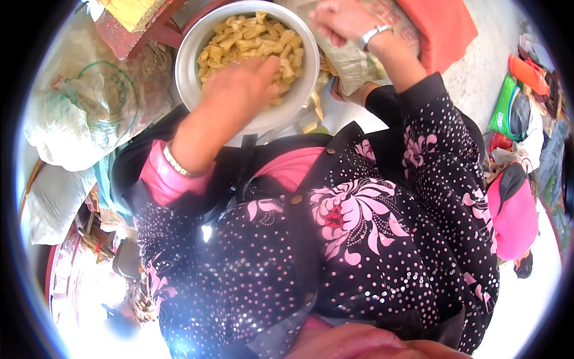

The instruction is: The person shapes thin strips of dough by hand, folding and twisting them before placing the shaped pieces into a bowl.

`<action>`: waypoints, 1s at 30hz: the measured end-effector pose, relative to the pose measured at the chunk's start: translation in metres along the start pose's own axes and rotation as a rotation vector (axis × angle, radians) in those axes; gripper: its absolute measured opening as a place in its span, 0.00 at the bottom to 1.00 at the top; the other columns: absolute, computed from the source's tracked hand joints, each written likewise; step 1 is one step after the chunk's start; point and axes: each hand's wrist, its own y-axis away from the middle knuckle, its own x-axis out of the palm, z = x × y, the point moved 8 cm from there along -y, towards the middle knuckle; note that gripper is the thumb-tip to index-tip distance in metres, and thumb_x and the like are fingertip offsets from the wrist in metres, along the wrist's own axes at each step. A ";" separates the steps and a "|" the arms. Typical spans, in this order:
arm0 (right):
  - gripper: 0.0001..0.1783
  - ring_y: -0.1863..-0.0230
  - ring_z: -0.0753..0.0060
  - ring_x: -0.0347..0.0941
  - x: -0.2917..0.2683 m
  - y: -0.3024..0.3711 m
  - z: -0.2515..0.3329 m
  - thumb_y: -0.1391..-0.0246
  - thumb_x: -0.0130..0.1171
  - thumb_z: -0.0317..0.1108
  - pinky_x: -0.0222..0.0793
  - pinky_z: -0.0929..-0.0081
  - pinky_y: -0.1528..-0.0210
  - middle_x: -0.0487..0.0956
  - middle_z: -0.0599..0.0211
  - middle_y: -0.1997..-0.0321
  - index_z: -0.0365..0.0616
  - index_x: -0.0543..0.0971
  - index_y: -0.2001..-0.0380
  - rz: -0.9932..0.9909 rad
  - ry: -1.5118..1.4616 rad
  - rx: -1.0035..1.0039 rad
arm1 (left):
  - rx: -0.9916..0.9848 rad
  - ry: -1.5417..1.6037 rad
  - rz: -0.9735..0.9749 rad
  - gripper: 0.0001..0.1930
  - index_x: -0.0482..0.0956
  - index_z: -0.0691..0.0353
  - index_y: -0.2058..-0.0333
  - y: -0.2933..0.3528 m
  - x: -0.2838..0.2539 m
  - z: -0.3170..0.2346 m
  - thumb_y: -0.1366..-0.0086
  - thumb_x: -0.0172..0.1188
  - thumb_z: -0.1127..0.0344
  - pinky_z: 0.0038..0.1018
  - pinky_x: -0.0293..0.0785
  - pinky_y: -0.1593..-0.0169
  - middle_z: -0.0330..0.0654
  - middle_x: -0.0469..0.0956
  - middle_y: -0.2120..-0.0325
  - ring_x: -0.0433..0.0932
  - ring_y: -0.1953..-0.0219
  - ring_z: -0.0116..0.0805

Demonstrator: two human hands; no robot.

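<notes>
A pale metal basin point(186, 72) holds many tan-yellow, folded or knotted strips point(254, 39). My left hand point(245, 84) is over its near part, back upward, touching or just above the pieces. Its fingers point down and are partly hidden and blurred, so a hold does not show. To the right of the rim, my right hand point(344, 23) is raised with its fingers curled in. Anything inside those fingers is hidden by the hand and blur. Beneath and beside it lies a translucent greenish-beige plastic sack point(350, 64).
A large clear plastic bag point(89, 113) bulges left of the basin. Dark red wooden furniture point(122, 39) stands behind it. Orange-red cloth point(445, 36) lies at far right of the sack. Bags and clothing, including a green bag point(505, 107), pile up along the right.
</notes>
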 end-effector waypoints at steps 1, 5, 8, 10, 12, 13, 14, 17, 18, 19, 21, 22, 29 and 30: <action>0.12 0.78 0.77 0.76 0.007 0.030 0.000 0.43 0.49 0.35 0.73 0.80 0.77 0.79 0.63 0.74 0.39 0.78 0.68 0.142 0.048 0.155 | 0.012 -0.007 -0.016 0.19 0.69 0.60 0.50 -0.002 0.001 0.000 0.39 0.57 0.62 0.40 0.72 0.59 0.51 0.76 0.61 0.75 0.59 0.52; 0.11 0.87 0.76 0.67 0.057 0.047 -0.071 0.43 0.49 0.34 0.63 0.78 0.89 0.73 0.68 0.83 0.44 0.75 0.59 0.237 -0.117 0.389 | 0.015 -0.073 -0.044 0.19 0.69 0.60 0.50 -0.022 -0.006 0.017 0.38 0.56 0.61 0.40 0.72 0.58 0.51 0.76 0.61 0.75 0.59 0.52; 0.19 0.68 0.57 0.77 0.065 0.037 -0.086 0.46 0.49 0.32 0.73 0.64 0.66 0.78 0.48 0.65 0.37 0.68 0.52 0.046 -0.025 0.266 | 0.012 -0.081 -0.048 0.19 0.69 0.59 0.49 -0.027 -0.003 0.020 0.37 0.55 0.61 0.41 0.72 0.58 0.51 0.76 0.60 0.75 0.59 0.53; 0.23 0.57 0.51 0.75 0.046 0.018 -0.099 0.46 0.51 0.33 0.70 0.63 0.55 0.76 0.44 0.57 0.37 0.65 0.47 -0.254 -0.023 0.134 | 0.025 -0.077 -0.097 0.18 0.70 0.59 0.50 -0.034 -0.009 0.028 0.38 0.55 0.61 0.41 0.72 0.59 0.51 0.77 0.62 0.76 0.60 0.52; 0.26 0.48 0.47 0.71 0.016 -0.009 -0.109 0.47 0.53 0.33 0.65 0.64 0.46 0.74 0.42 0.50 0.37 0.63 0.45 -0.469 -0.130 0.069 | 0.059 -0.066 -0.184 0.17 0.71 0.59 0.53 -0.040 -0.015 0.036 0.39 0.56 0.61 0.42 0.72 0.61 0.50 0.77 0.67 0.77 0.64 0.52; 0.28 0.51 0.51 0.71 -0.001 -0.013 -0.111 0.47 0.52 0.32 0.66 0.66 0.51 0.73 0.44 0.49 0.38 0.61 0.43 -0.530 -0.147 0.038 | 0.037 -0.073 -0.156 0.17 0.71 0.59 0.52 -0.041 -0.014 0.039 0.38 0.56 0.61 0.42 0.72 0.60 0.51 0.77 0.65 0.76 0.62 0.52; 0.29 0.55 0.55 0.72 -0.015 -0.016 -0.114 0.46 0.52 0.31 0.68 0.68 0.57 0.72 0.46 0.48 0.39 0.59 0.42 -0.594 -0.167 0.004 | 0.014 -0.081 -0.127 0.18 0.70 0.59 0.50 -0.042 -0.014 0.041 0.37 0.55 0.61 0.42 0.72 0.58 0.51 0.77 0.62 0.76 0.60 0.53; 0.33 0.58 0.63 0.76 -0.050 -0.019 -0.100 0.46 0.51 0.29 0.78 0.71 0.67 0.67 0.51 0.41 0.40 0.54 0.38 -0.652 -0.156 -0.030 | -0.026 -0.093 -0.107 0.19 0.70 0.59 0.49 -0.046 -0.020 0.051 0.37 0.55 0.61 0.41 0.71 0.57 0.52 0.77 0.59 0.75 0.59 0.53; 0.34 0.58 0.63 0.76 -0.050 -0.017 -0.100 0.47 0.51 0.29 0.78 0.70 0.66 0.66 0.51 0.40 0.40 0.53 0.37 -0.636 -0.204 -0.014 | -0.031 -0.089 -0.108 0.19 0.70 0.59 0.49 -0.046 -0.021 0.052 0.37 0.55 0.61 0.41 0.71 0.57 0.52 0.77 0.59 0.75 0.59 0.53; 0.34 0.58 0.63 0.76 -0.050 -0.017 -0.100 0.47 0.51 0.29 0.78 0.70 0.66 0.66 0.52 0.40 0.40 0.53 0.37 -0.620 -0.253 0.002 | -0.035 -0.089 -0.104 0.19 0.70 0.59 0.49 -0.046 -0.021 0.051 0.37 0.55 0.61 0.41 0.71 0.57 0.52 0.77 0.59 0.75 0.59 0.53; 0.24 0.54 0.51 0.75 -0.049 -0.017 -0.104 0.48 0.54 0.32 0.69 0.63 0.52 0.76 0.53 0.50 0.40 0.67 0.47 -0.715 -0.209 -0.044 | -0.039 -0.089 -0.099 0.19 0.70 0.59 0.49 -0.047 -0.022 0.050 0.37 0.55 0.61 0.41 0.71 0.57 0.52 0.76 0.59 0.75 0.58 0.53; 0.22 0.54 0.52 0.75 -0.049 -0.021 -0.105 0.49 0.54 0.32 0.70 0.63 0.52 0.77 0.54 0.52 0.40 0.69 0.49 -0.721 -0.135 -0.077 | -0.031 -0.085 -0.108 0.19 0.70 0.59 0.49 -0.048 -0.022 0.049 0.37 0.55 0.61 0.41 0.71 0.57 0.52 0.76 0.59 0.75 0.58 0.53; 0.13 0.58 0.50 0.75 -0.027 -0.027 -0.081 0.54 0.57 0.39 0.70 0.59 0.56 0.80 0.57 0.62 0.53 0.79 0.63 -0.578 0.323 -0.022 | -0.035 -0.072 -0.091 0.20 0.69 0.60 0.48 -0.048 -0.019 0.049 0.38 0.56 0.62 0.42 0.71 0.57 0.52 0.76 0.60 0.75 0.58 0.53; 0.12 0.59 0.50 0.75 -0.023 -0.027 -0.084 0.54 0.57 0.39 0.70 0.59 0.57 0.80 0.57 0.63 0.53 0.80 0.64 -0.556 0.359 0.017 | -0.030 -0.071 -0.094 0.20 0.69 0.60 0.48 -0.048 -0.019 0.049 0.38 0.56 0.62 0.42 0.71 0.57 0.52 0.76 0.60 0.75 0.58 0.53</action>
